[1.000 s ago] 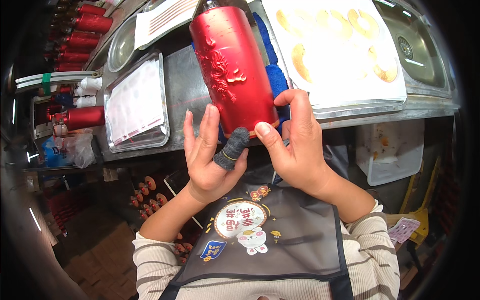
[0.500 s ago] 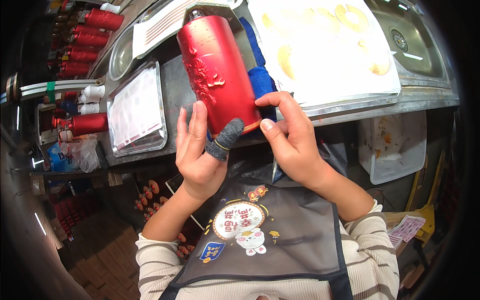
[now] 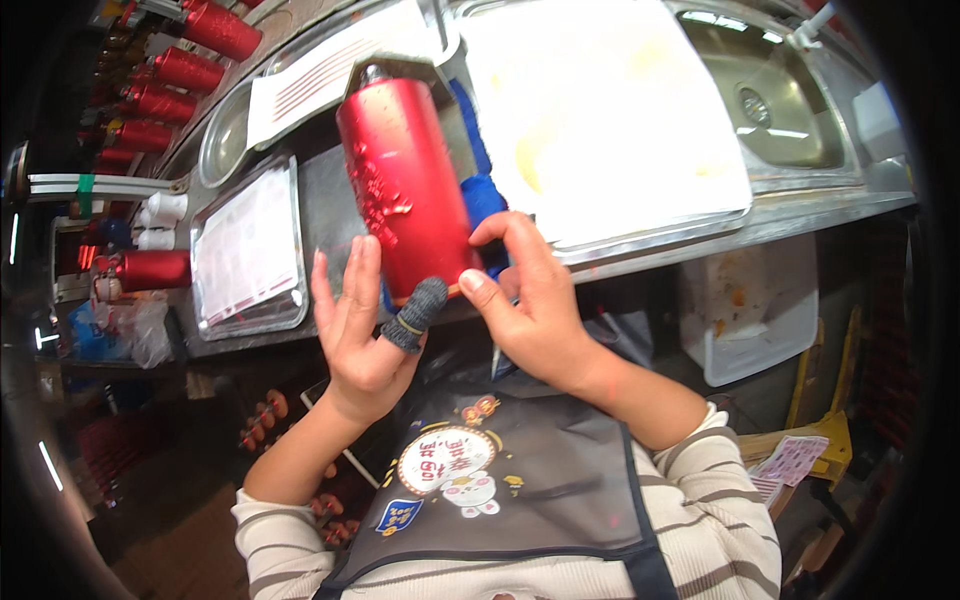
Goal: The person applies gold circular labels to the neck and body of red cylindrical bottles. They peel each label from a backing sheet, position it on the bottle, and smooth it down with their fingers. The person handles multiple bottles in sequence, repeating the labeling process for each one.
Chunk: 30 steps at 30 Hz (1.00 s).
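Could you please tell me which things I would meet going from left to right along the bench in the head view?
Small tray with printed sheets, embossed red bottle, large tray under white paper, metal sink.

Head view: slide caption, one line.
Left hand and right hand at the near end of a red cylindrical bottle with raised relief decoration.

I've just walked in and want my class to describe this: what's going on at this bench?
A person has both hands at the base of a red embossed bottle, its neck pointing away from them. The right hand has thumb and index finger at the base's right side; the left hand, one finger in a grey knit cover, is at the other side. A blue cloth shows beside the bottle.
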Available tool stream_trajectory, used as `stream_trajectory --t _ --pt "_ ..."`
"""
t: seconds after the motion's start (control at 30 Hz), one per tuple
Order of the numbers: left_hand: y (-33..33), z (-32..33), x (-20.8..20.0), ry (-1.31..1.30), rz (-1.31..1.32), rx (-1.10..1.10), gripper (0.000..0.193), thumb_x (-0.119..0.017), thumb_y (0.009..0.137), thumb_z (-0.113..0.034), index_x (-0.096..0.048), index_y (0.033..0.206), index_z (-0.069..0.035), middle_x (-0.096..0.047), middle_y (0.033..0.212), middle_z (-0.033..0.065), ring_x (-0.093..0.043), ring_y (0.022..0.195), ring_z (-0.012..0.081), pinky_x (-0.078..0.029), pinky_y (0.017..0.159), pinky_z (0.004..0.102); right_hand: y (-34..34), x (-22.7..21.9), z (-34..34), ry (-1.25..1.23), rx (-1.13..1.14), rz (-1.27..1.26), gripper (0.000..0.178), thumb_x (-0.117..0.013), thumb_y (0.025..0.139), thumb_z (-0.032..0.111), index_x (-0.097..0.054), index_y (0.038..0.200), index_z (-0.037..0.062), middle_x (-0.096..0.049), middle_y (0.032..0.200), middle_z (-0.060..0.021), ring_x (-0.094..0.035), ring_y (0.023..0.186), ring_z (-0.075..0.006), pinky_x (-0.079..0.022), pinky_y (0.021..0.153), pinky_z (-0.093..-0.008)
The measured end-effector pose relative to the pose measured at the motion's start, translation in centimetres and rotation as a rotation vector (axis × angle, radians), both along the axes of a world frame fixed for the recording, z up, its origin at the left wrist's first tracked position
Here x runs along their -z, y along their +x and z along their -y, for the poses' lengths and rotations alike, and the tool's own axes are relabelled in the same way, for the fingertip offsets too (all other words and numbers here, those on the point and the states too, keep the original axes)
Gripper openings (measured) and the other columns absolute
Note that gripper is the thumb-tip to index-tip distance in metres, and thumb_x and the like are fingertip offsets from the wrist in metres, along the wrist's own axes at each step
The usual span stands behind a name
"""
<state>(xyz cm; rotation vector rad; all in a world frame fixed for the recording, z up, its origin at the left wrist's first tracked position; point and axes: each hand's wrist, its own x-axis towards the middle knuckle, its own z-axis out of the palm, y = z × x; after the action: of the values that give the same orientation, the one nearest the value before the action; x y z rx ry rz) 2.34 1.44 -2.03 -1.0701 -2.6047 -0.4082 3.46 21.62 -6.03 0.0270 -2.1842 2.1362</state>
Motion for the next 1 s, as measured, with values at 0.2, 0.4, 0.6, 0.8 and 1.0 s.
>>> stream_trajectory --t 0.2,0.4,0.6,0.8,1.0 --pt "-0.3 -4.1 -1.9 -0.103 -0.095 0.140 0.039 -0.078 0.073 -0.012 -0.073 0.112 -0.014 -0.047 0.145 0.0334 -0.048 0.132 0.0526 -0.024 0.110 0.0723 1.9 0.0 -2.9 -0.015 0.022 0.007 0.023 -0.060 0.095 0.010 -0.055 0.117 0.0051 -0.057 0.105 -0.0074 -0.059 0.079 -0.0125 -0.049 0.071 -0.0292" --pt "0.8 -8.3 -1.7 -0.109 -0.191 0.238 0.023 -0.076 0.072 -0.017 -0.074 0.093 -0.008 -0.055 0.138 0.0269 -0.046 0.131 0.0545 -0.023 0.106 0.0792 3.3 1.7 -6.6 -0.009 -0.039 -0.076 0.029 -0.055 0.092 0.002 -0.057 0.121 0.0031 -0.056 0.114 -0.0097 -0.056 0.098 -0.0151 -0.048 0.083 -0.0303" --pt "0.9 -9.8 -1.8 -0.038 -0.155 0.254 0.023 -0.077 0.068 -0.016 -0.072 0.087 -0.005 -0.057 0.137 0.0252 -0.046 0.133 0.0519 -0.018 0.111 0.0767 6.0 1.5 -7.5 0.351 0.192 -0.225 0.027 -0.061 0.090 0.003 -0.061 0.116 0.0024 -0.065 0.097 -0.0137 -0.067 0.074 -0.0239 -0.053 0.069 -0.0333" --pt "1.8 -4.8 3.4 0.390 -0.043 -0.024 0.060 -0.080 0.069 -0.006 -0.066 0.127 -0.004 -0.045 0.151 0.0245 -0.036 0.142 0.0498 -0.020 0.118 0.0624 7.0 -0.3 -4.3 0.511 -0.047 -0.523 0.032 -0.067 0.086 0.005 -0.063 0.118 0.0061 -0.063 0.072 -0.0112 -0.065 0.061 -0.0316 -0.051 0.057 -0.0398" --pt "1.9 -3.9 6.3 0.487 0.006 -0.016 0.049 -0.074 0.081 -0.013 -0.065 0.128 -0.001 -0.056 0.141 0.0245 -0.053 0.131 0.0433 -0.029 0.115 0.0623 7.8 1.7 -4.8 0.418 0.072 -0.224 0.029 -0.068 0.090 0.011 -0.064 0.118 0.0082 -0.067 0.080 -0.0149 -0.069 0.067 -0.0299 -0.052 0.059 -0.0368"
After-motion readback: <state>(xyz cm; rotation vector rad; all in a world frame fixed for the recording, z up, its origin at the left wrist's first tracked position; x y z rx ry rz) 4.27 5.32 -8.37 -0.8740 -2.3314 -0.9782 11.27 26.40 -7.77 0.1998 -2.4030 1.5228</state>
